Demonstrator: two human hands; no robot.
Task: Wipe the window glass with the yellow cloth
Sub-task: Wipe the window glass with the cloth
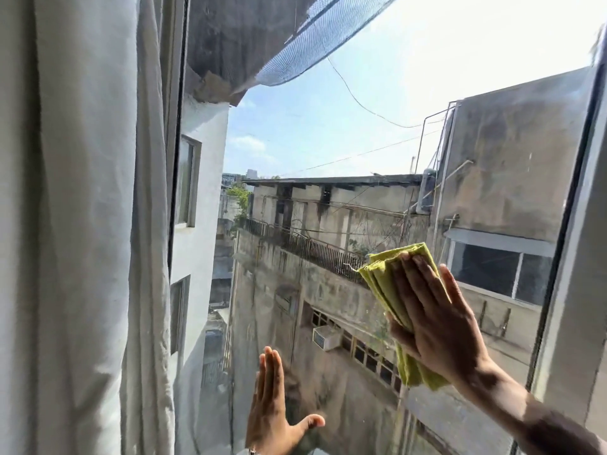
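Observation:
The window glass [345, 133] fills the middle of the head view, with sky and old buildings behind it. A folded yellow cloth [384, 277] lies flat against the lower right of the pane. My right hand [437, 320] presses on the cloth with fingers spread and pointing up-left, covering its middle. The cloth's top and bottom ends stick out past the hand. My left hand [272, 408] rests flat on the glass at the bottom centre, fingers together and pointing up, thumb out to the right. It holds nothing.
A pale grey curtain [88, 224] hangs bunched along the left side, next to the dark left window frame [175, 192]. The light metal right window frame [571, 257] runs diagonally down the right edge, close to my right forearm.

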